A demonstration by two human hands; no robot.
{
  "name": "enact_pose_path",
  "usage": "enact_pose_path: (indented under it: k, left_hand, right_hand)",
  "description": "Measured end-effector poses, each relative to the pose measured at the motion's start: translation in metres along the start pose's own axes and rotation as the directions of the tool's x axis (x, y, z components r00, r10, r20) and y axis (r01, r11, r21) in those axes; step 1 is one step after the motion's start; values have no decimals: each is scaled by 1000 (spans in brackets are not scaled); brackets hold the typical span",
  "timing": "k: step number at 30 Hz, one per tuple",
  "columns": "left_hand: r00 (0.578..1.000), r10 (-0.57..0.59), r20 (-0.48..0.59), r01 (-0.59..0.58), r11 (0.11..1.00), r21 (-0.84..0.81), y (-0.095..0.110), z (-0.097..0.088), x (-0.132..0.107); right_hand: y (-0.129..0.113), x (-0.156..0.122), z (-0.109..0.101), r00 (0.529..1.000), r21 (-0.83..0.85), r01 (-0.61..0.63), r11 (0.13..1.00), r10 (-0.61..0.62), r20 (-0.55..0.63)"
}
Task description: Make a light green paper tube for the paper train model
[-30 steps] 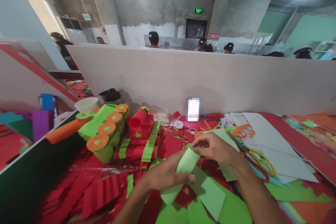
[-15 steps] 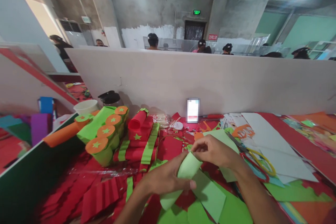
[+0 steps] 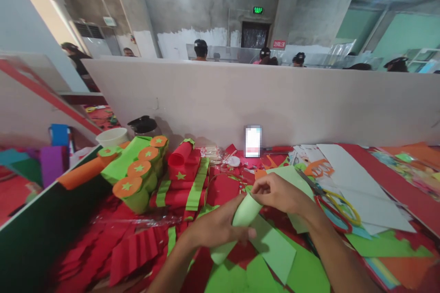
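Observation:
A light green paper tube [image 3: 248,210] slants across the middle of the work area. My left hand [image 3: 223,223] is wrapped round its middle, thumb across the near side. At the tube's upper end, the fingers of my right hand [image 3: 275,190] pinch the rim; their tips are partly hidden. Beneath my hands lie a folded light green sheet [image 3: 275,252] and brighter green sheets [image 3: 305,265]. To the left stands a tank-like paper model [image 3: 185,174] of red rolls with green bands and a star. Beside it are green rolls with orange star-marked ends [image 3: 137,169].
Scissors with red and yellow handles [image 3: 338,210] lie right of my right wrist. White sheets [image 3: 357,183] are behind them. A phone [image 3: 253,141] leans on the white partition [image 3: 275,96]. A dark jug [image 3: 144,126] and white bowl [image 3: 112,137] stand back left. People sit beyond the partition.
The view has tilted down slightly. Both hands keep their grip on the green tube, with only a slight shift of the right fingers at its rim.

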State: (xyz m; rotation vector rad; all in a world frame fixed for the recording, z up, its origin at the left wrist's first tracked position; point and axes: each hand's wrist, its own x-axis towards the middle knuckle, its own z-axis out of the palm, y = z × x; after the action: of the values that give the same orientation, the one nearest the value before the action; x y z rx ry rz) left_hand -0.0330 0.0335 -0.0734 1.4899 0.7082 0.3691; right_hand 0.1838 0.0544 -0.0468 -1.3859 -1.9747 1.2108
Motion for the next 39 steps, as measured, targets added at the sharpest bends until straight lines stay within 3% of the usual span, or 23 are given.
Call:
enact_pose_path:
  k: [3, 8, 12, 14, 21, 30, 39]
  left_hand:
    - [1000, -2, -19, -2, 979, -204, -7, -7, 1]
    - [958, 66, -279, -203, 841, -501, -8, -21, 6]
    - [910, 70, -409, -324, 737, -594, -5, -25, 7]
    - [898, 42, -437, -320, 744, -586, -4, -24, 8]
    - [874, 1, -486, -213, 899, -382, 0, -19, 13]
    - [848, 106, -520, -263, 935, -237, 5, -20, 9]
    - [845, 156, -511, -273, 948, -164, 4, -26, 7]
  right_hand:
    - [8, 1, -8, 999, 78, 14, 997, -10, -46]
    - [23, 1, -32, 970, 254, 64, 965, 0, -243]
    - [29, 0, -39, 905, 237, 181, 954, -68, -419]
    - [31, 1, -38, 879, 190, 238, 953, -128, -459]
    - [36, 0, -32, 819, 76, 337, 938, -252, -515]
    - [36, -4, -34, 817, 4, 333, 943, -287, -500]
    - [35, -2, -32, 834, 94, 352, 931, -266, -483]
